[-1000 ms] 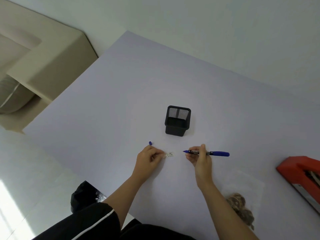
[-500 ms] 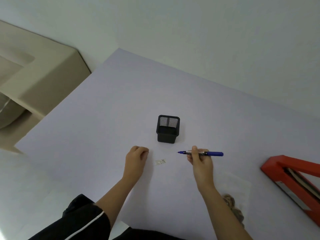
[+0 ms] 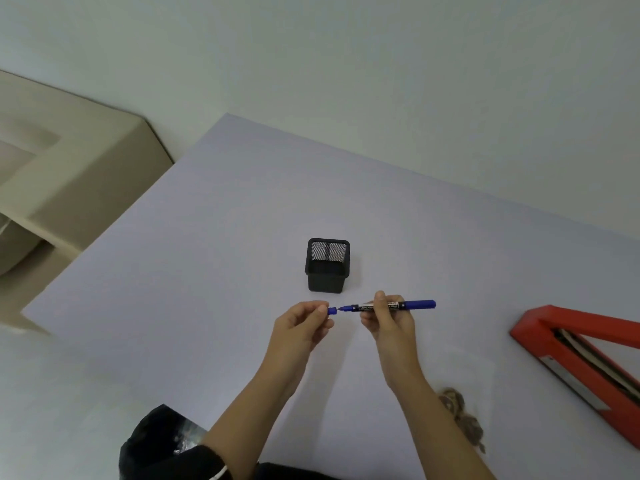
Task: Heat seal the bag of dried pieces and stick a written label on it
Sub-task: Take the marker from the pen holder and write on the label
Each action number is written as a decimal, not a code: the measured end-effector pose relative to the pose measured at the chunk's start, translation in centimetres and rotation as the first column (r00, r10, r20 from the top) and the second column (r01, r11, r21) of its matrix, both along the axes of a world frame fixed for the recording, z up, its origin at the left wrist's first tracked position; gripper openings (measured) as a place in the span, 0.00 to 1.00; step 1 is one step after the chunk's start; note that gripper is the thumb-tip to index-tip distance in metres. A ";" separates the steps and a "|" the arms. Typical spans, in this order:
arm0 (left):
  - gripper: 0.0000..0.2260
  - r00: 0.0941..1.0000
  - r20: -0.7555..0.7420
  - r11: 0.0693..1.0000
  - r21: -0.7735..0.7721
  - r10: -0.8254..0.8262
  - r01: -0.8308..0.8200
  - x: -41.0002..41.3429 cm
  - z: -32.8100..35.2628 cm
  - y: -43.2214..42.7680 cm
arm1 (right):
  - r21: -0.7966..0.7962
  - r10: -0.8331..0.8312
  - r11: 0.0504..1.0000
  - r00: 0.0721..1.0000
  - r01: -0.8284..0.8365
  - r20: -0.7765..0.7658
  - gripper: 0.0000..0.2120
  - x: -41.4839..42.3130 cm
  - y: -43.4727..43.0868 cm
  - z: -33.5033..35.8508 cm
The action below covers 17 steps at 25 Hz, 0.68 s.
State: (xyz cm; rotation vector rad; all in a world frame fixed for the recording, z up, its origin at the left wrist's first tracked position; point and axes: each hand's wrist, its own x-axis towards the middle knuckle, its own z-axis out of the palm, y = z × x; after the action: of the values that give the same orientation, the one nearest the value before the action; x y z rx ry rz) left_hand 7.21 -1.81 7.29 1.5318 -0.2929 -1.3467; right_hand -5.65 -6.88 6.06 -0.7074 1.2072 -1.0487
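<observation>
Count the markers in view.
1: the blue marker, held by the right hand near the mesh holder; the left hand pinches its cap. None shows inside the holder.

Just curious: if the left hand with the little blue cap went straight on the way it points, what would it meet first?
Probably the bare tip of the blue marker in the right hand; the cap in the left hand faces it across a small gap, depth uncertain.
</observation>
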 end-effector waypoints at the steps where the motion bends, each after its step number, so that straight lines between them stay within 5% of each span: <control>1: 0.07 1.000 0.000 1.000 -0.001 -0.013 0.013 -0.1 0.1 0.0 | -0.003 -0.003 1.000 1.000 0.003 -0.002 0.09 -0.1 0.1 0.0; 12: 0.07 0.969 0.229 0.994 -0.043 -0.087 0.100 0.1 1.7 0.9 | -0.067 0.102 0.993 0.993 -0.098 0.066 0.11 0.3 1.3 1.7; 17: 0.06 0.985 0.171 0.991 -0.119 -0.038 0.059 0.4 3.0 0.6 | -0.107 0.071 0.992 0.993 -0.061 0.097 0.10 1.5 1.2 2.5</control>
State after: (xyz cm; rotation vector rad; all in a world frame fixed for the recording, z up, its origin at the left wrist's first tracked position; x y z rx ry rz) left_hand 7.59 -1.23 10.24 1.5445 -0.5141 -1.2150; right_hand -4.20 -5.68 8.52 -0.7615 1.0417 -1.0853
